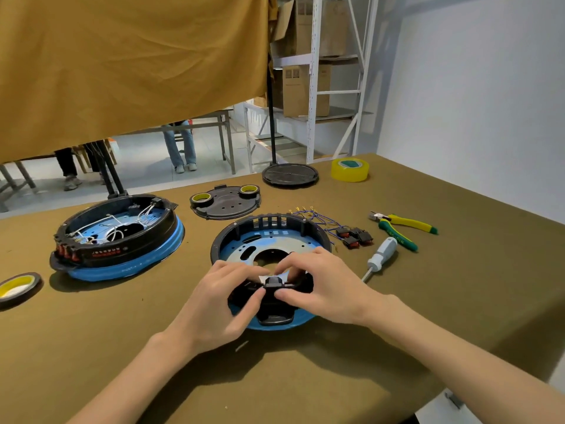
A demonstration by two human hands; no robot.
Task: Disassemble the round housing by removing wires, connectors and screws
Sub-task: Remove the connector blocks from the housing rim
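A round black housing (241, 237) with a blue inner plate and blue bottom rim lies on the table in front of me, its inside bare of wires. My left hand (223, 298) and my right hand (318, 283) both grip its near rim, fingers pinched around a small black connector block (271, 283) there. To its right lie several red-and-black switches (354, 235) on blue wires (308, 214). A second housing (119, 237) at the left still holds white wires.
A grey-handled screwdriver (382, 255) and green-yellow pliers (403, 228) lie right of the housing. A black cover plate (226, 205) carrying two tape rolls sits behind it, with a round stand base (290, 175) and yellow tape (350, 169) farther back. A tape roll (16, 286) lies far left.
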